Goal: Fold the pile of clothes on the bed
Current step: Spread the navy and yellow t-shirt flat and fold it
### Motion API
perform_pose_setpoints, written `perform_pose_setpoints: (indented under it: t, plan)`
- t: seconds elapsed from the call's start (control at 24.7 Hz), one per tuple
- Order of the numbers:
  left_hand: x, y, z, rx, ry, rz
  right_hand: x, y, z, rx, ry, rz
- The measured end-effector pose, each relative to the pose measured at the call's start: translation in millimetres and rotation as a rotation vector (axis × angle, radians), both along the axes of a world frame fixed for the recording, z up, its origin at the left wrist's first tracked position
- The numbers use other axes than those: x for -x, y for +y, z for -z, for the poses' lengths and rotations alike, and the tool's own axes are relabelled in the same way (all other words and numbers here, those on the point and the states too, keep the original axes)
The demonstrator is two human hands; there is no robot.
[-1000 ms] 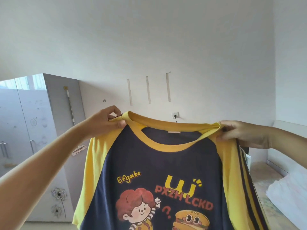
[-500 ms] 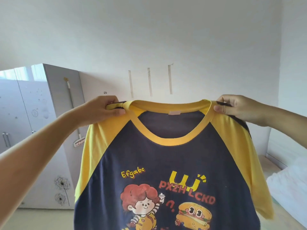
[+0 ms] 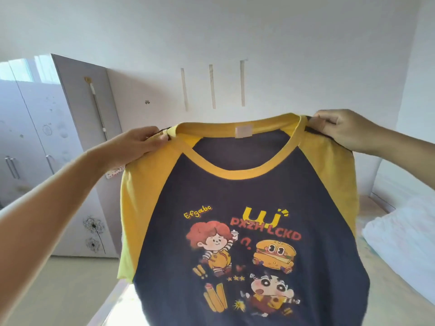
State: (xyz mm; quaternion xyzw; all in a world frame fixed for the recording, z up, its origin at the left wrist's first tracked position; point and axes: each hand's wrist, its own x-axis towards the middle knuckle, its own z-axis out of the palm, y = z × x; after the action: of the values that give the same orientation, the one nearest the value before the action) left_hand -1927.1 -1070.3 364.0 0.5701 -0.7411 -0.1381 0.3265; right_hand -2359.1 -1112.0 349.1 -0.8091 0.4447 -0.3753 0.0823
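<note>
Hands, left (image 3: 138, 143) and right (image 3: 341, 129), pinched the navy-and-yellow cotton T-shirt (image 3: 247, 222) at its shoulders, likely hanging it flat for folding.

- left hand (image 3: 138, 147) and forearm bare as far as the frame's edge; no sleeve, watch or ring showing
- right hand (image 3: 341, 130) and forearm likewise bare; no glove or wristband; short nails
</note>
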Motion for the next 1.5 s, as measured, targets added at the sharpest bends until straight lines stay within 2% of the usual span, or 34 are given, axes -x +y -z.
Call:
perform_pose_setpoints:
  t: [0.24,0.36,0.49,0.57,0.69,0.77,0.85,0.97,1.09,1.26,1.5]
  plan:
    - [16,13,15,0.220,0.080,-0.135,12,1,8,-0.010,-0.059,-0.039]
    - [16,29,3,0.180,-0.020,-0.112,17,7,7,0.062,-0.069,-0.031]
    - [16,47,-2,0.095,-0.111,-0.092,24,20,7,-0.011,-0.044,-0.082]
    - [19,53,2,0.151,-0.101,-0.109,26,30,12,-0.032,-0.045,-0.102]
    - [33,62,18,0.197,-0.193,-0.079,20,46,35,-0.068,0.139,-0.022]
    - [38,73,35,0.091,-0.064,0.015,17,64,50,-0.095,0.095,0.033]
    - [36,90,48,0.070,0.070,0.023,15,87,63,-0.109,0.047,0.064]
    - [21,113,61,0.131,-0.016,-0.032,11,127,73,-0.210,0.029,0.084]
    - [6,140,67,0.116,0.023,-0.036,8,164,69,-0.265,-0.037,0.067]
    - [-8,171,72,0.042,0.062,0.066,6,205,65,-0.284,-0.116,0.003]
    - [-6,183,83,-0.040,0.134,0.184,6,220,63,-0.308,-0.102,-0.002]
